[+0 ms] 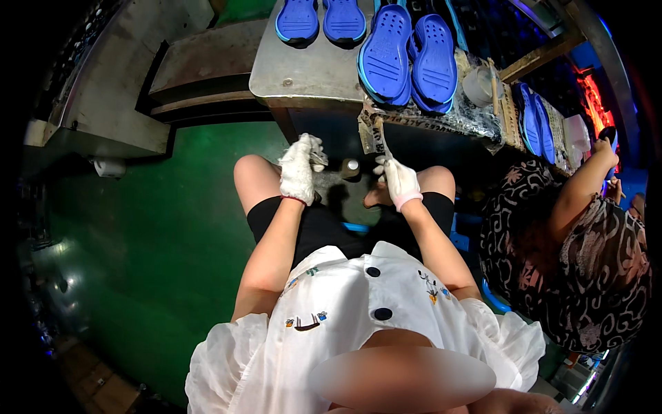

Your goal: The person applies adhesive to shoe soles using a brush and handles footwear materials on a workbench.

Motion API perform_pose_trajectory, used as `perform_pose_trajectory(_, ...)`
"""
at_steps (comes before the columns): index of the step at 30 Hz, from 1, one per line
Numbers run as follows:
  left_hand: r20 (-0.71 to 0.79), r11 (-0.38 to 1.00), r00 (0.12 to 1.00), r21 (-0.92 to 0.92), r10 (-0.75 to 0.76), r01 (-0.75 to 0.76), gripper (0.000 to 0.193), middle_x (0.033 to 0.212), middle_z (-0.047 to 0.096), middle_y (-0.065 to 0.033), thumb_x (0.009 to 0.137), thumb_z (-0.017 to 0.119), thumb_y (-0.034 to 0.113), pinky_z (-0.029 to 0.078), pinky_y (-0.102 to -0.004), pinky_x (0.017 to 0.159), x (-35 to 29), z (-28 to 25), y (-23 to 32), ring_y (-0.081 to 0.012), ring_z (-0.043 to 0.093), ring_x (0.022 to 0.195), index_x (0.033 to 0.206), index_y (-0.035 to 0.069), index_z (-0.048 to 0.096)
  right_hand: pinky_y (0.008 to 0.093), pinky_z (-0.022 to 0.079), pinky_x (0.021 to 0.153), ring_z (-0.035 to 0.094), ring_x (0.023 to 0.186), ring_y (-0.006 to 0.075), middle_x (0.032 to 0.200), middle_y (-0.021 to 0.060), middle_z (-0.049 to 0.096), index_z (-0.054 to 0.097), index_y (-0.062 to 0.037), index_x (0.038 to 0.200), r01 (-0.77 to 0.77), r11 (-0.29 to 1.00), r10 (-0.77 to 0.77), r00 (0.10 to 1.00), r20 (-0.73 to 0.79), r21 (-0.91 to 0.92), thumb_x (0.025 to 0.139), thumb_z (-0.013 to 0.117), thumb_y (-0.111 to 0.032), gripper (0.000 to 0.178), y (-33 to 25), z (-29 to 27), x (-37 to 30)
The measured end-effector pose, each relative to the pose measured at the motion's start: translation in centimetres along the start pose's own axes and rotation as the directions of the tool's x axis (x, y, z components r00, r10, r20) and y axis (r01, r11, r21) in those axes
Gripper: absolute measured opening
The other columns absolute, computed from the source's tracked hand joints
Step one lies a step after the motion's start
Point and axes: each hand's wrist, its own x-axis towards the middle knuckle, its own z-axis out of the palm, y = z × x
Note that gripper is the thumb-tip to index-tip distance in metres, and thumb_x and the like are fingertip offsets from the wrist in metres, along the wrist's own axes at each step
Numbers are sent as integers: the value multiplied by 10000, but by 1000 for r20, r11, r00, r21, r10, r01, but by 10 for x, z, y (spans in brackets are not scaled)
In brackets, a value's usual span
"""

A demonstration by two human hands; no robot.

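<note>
My left hand (300,171), in a fluffy white glove, is over my left knee. Its fingers are curled; what they hold, if anything, is too small to make out. My right hand (400,181), in a smoother white glove with a pink cuff, grips a slim pale stick (383,138) that points up toward the bench edge. Below and between the hands is a small bottle (351,168) with a white top. Several blue shoe soles (386,55) with light-blue rims rest on the bench ahead, beyond both hands.
The metal bench (303,76) has a plastic-wrapped right part bearing a whitish tub (480,85) and an upright stick (494,86). More blue soles (536,121) lie farther right. A person in a patterned top (572,255) works close on my right. A metal cabinet (117,76) stands left.
</note>
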Motion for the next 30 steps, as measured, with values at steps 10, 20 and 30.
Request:
perform_pose_trajectory(10, 215, 983, 968, 154, -127, 95, 306, 913, 610, -11, 942, 482, 314, 443, -257, 685, -26, 25, -18, -105, 545, 775, 1003, 53, 630, 235, 457, 622, 587, 780, 113, 909, 48, 630, 592, -28, 1108, -219, 898, 73, 929, 362, 382, 864, 558, -273, 348, -6, 30, 3)
perform_pose_trajectory(20, 218, 921, 896, 34, -386, 388, 751, 862, 664, -145, 892, 328, 618, 499, -303, 741, 3, 8, -37, -200, 610, 776, 870, -63, 642, 244, 460, 663, 557, 694, 97, 778, 30, 602, 601, -15, 965, -269, 882, 207, 959, 195, 386, 829, 601, -176, 211, 13, -3, -16)
perform_pose_trajectory(30, 16, 888, 888, 43, -459, 458, 628, 756, 565, -108, 887, 393, 583, 492, -289, 568, 34, -11, -49, -198, 540, 621, 909, -20, 569, 277, 477, 729, 618, 794, 209, 874, 118, 636, 655, 2, 957, 448, 869, -494, 755, -432, -211, 802, 601, -10, 164, -82, -93, -4)
